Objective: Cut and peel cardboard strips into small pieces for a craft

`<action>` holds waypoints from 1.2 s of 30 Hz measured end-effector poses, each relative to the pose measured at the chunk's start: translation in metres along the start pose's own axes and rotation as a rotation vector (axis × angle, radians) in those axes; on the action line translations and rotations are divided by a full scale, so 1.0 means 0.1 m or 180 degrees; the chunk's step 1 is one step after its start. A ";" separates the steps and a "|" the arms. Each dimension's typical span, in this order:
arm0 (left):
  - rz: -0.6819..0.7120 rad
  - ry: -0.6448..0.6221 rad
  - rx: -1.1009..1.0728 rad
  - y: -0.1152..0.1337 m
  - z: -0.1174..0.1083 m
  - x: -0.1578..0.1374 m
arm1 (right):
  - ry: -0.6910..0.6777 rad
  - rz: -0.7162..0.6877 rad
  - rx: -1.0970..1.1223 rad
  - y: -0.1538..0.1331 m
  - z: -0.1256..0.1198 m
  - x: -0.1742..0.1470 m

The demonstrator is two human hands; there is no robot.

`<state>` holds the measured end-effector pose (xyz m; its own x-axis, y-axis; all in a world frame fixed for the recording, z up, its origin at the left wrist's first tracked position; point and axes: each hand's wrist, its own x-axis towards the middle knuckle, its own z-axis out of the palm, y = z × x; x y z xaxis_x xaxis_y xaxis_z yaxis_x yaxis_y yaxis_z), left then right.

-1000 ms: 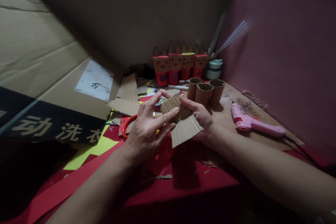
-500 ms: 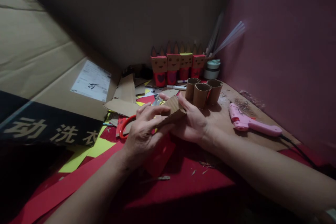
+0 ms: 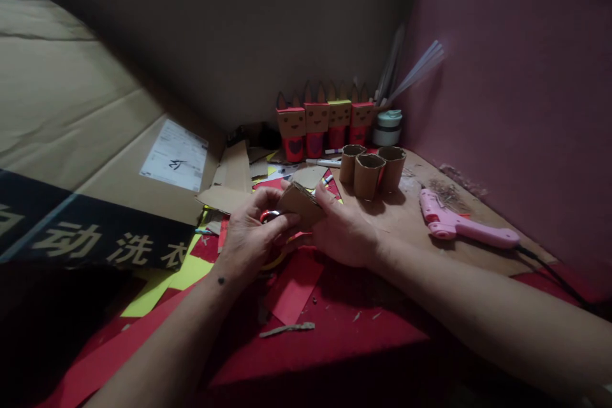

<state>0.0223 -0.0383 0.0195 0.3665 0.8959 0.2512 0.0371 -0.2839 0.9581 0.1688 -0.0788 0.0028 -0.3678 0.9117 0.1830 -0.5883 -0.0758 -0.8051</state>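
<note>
Both hands grip one small folded piece of cardboard [image 3: 300, 205], its corrugated edge turned upward. My left hand [image 3: 251, 226] pinches its left side with the thumb in front. On the right side, my right hand [image 3: 344, 229] has its thumb at the upper edge and its fingers mostly hidden behind the piece. A red-handled tool [image 3: 270, 214], mostly covered, shows just past my left thumb. Below the hands lies a red paper strip [image 3: 295, 290]. Three cardboard tubes [image 3: 369, 178] stand behind my right hand.
Several cardboard figures with drawn faces [image 3: 316, 118] line the back wall, beside a pale green lidded jar [image 3: 387, 128]. A pink glue gun [image 3: 468, 224] lies at right, its cord trailing off. A large cardboard box [image 3: 109, 166] leans in from the left. Yellow paper [image 3: 148, 293] lies beneath it.
The cardboard piece has been turned in my hands, so its plain face and upper edge show differently. My left thumb now presses its front. The view has shifted slightly.
</note>
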 end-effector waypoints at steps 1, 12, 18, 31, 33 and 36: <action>-0.0022 -0.0016 -0.0059 0.01 -0.01 0.00 | -0.0004 -0.0126 -0.0192 0.00 0.00 -0.01; 0.0188 -0.0125 0.0061 0.01 -0.03 -0.02 | 0.0225 -0.0228 -0.0308 0.04 -0.04 0.00; 0.0193 -0.0087 0.0277 0.00 -0.06 -0.04 | 0.0038 -0.0066 -0.0080 0.06 -0.09 0.02; 0.0405 0.0017 0.0641 0.02 -0.05 -0.09 | 0.0375 -0.0208 0.0362 0.03 -0.12 0.05; 0.0483 0.0029 0.0618 0.01 -0.04 -0.10 | 0.0323 -0.0222 0.0408 0.05 -0.13 0.06; 0.0666 0.0047 0.0514 0.00 -0.01 -0.11 | 0.0363 -0.0205 0.0423 0.06 -0.13 0.06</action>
<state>0.0173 -0.0478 0.0169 0.3682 0.8165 0.4446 0.1102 -0.5132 0.8512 0.1725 -0.0684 -0.0090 -0.2467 0.9557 0.1606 -0.7008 -0.0614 -0.7107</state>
